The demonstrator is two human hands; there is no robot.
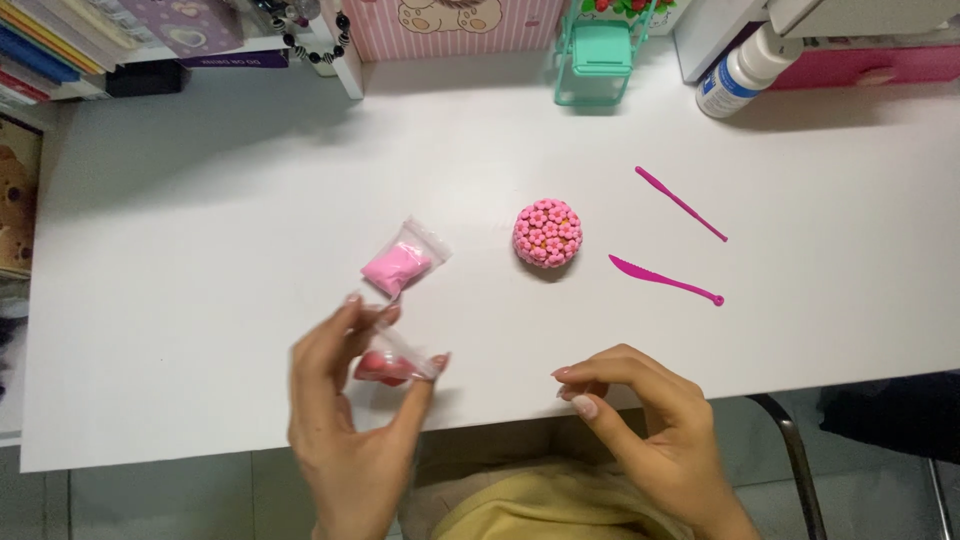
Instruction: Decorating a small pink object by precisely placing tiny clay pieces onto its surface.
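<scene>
While the small clear bag of red clay sat pinched between thumb and fingertips of the left hand above the near edge of the white table, the right hand hovered close by, its fingers curled loosely inward and holding nothing. A second clear bag with pink clay lay just beyond the left hand. Further right stood a pink flower-covered ball, with two pink modelling tools beyond it, well apart from both hands.
</scene>
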